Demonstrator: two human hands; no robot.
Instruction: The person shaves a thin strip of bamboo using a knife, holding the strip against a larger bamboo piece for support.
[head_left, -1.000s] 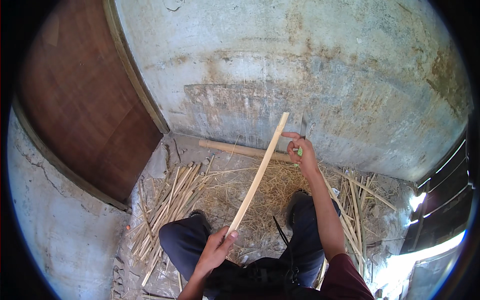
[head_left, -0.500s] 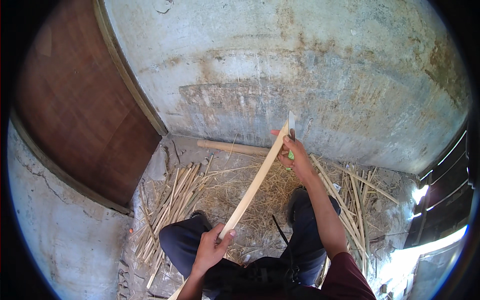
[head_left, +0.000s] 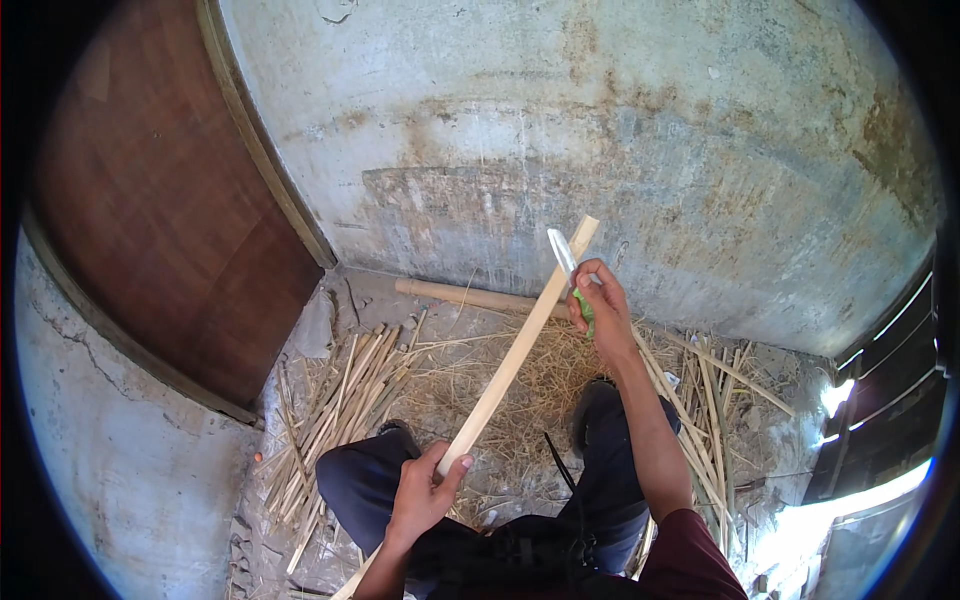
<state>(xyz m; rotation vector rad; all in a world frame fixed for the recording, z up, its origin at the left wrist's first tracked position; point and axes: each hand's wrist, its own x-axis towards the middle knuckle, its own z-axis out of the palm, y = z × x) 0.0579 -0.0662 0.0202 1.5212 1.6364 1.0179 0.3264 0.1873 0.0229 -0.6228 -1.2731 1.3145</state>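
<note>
A long pale strip, which looks like split bamboo point(head_left: 522, 345), slants up and away from me between my knees. Its lower part is gripped by my left hand point(head_left: 424, 495), thumb on top and fingers wrapped beneath. Closed around the green handle of a knife point(head_left: 562, 250) is my right hand point(head_left: 601, 305), close to the strip's far end. The knife's bright blade points up and left, crossing the strip just below its tip. Whether the edge touches the strip I cannot tell.
Piles of thin strips lie on the floor at left point(head_left: 340, 410) and right point(head_left: 715, 420). Shavings point(head_left: 545, 385) cover the ground between my feet. A thick bamboo pole point(head_left: 450, 292) rests along the stained wall point(head_left: 480, 150). A brown door point(head_left: 170, 210) is at left.
My right hand has turned, swinging the knife blade from the strip's right side to across its left. The strip's far end now shows beyond the blade. My left hand stays nearly still.
</note>
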